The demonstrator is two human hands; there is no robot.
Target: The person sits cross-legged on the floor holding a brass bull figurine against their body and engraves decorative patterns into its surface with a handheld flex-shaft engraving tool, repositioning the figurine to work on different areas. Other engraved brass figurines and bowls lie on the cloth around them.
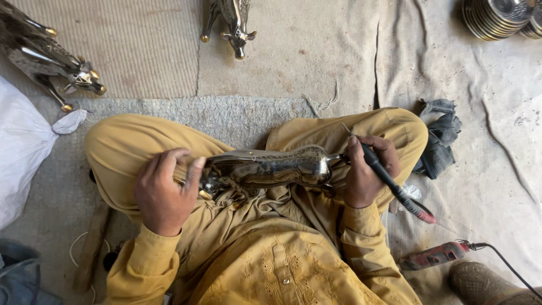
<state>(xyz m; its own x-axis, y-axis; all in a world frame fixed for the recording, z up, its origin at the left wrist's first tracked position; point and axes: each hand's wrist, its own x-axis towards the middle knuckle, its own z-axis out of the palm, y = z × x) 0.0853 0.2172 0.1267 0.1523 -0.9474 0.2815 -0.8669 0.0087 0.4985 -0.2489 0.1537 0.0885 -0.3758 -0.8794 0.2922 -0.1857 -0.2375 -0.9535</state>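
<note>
Across my crossed legs in mustard-yellow cloth lay the long shiny silver metal animal figure (271,168), and everything else sat around it: a white sack (22,152) well to its left, two matching polished metal animal figures (53,59) far above it on the beige mat, a stack of round metal plates (497,17) far to its upper right, a crumpled grey rag (440,135) near its right. My left hand (165,192) was clamped over the figure's left end. My right hand (370,169), just beside its right end, was closed around a slim black pen-shaped engraving tool (389,181) with a red tail, its tip above that end.
</note>
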